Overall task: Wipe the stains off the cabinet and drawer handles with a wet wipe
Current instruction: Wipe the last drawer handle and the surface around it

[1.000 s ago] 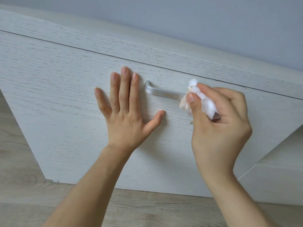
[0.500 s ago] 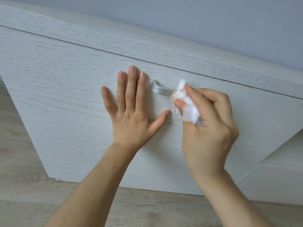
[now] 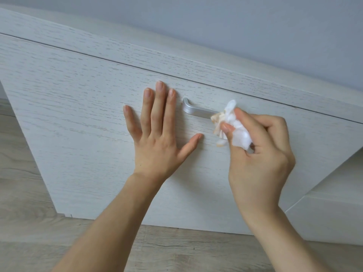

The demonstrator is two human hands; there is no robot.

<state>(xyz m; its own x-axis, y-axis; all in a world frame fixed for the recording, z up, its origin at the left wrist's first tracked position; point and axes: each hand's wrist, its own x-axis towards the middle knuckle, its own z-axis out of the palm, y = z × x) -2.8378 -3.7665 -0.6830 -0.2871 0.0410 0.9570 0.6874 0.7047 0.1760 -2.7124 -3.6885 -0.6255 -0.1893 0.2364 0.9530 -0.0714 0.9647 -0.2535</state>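
A silver bar handle (image 3: 198, 110) is fixed to the white wood-grain drawer front (image 3: 82, 122). My left hand (image 3: 159, 138) lies flat on the drawer front just left of the handle, fingers spread. My right hand (image 3: 261, 154) pinches a crumpled white wet wipe (image 3: 233, 126) with orange-brown stains. The wipe is pressed around the handle's right part and hides that end. The handle's left end and bend are bare.
The cabinet's top board (image 3: 176, 55) runs above the drawer, with a grey wall (image 3: 255, 26) behind. Wood-look floor (image 3: 176, 250) lies below. A lower white unit (image 3: 332, 213) stands at the right.
My right hand slid the wipe left along the handle half a second ago, then back right, uncovering more of the bar. My left hand stayed flat on the drawer.
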